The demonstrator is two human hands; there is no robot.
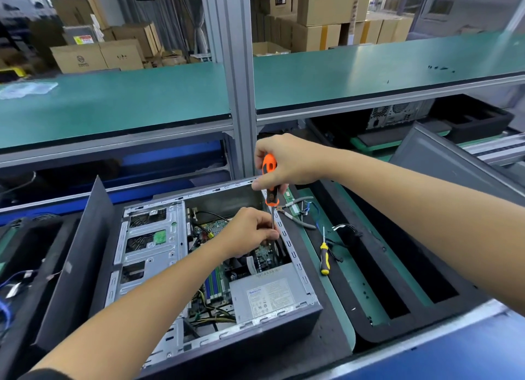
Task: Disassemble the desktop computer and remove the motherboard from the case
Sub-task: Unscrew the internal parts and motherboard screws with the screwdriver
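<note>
Lying on its side in a black foam cradle on the green-matted workbench (pixel 355 289), the open grey steel desktop computer case (pixel 295 254) is exposing the green motherboard (pixel 218 283) still seated on its floor, with the silver box-shaped power supply (pixel 267 296) sitting toward the case's near right corner and the perforated metal drive cage (pixel 147 243) filling its left side. Working over the far right part of the board, the right hand (pixel 289 164) is gripping the orange-and-black handle of a long screwdriver (pixel 271 186), fingers curled round it, while the left hand (pixel 250 229) is pinching the steel shaft low down, steadying the tip, which is hidden behind the fingers. Judging by this, a screw inside the case is being undone, so the task is in its early-to-middle stage; cables and the power supply are still in place. Next, the loosened screw will probably need lifting out without dropping it among the components. Beside the case's right wall, a small yellow-and-black screwdriver (pixel 324 254) is lying on the foam next to loose black cables (pixel 345 237). Beyond, cardboard boxes (pixel 96 57) are standing behind the upper green shelf (pixel 113 104).
</note>
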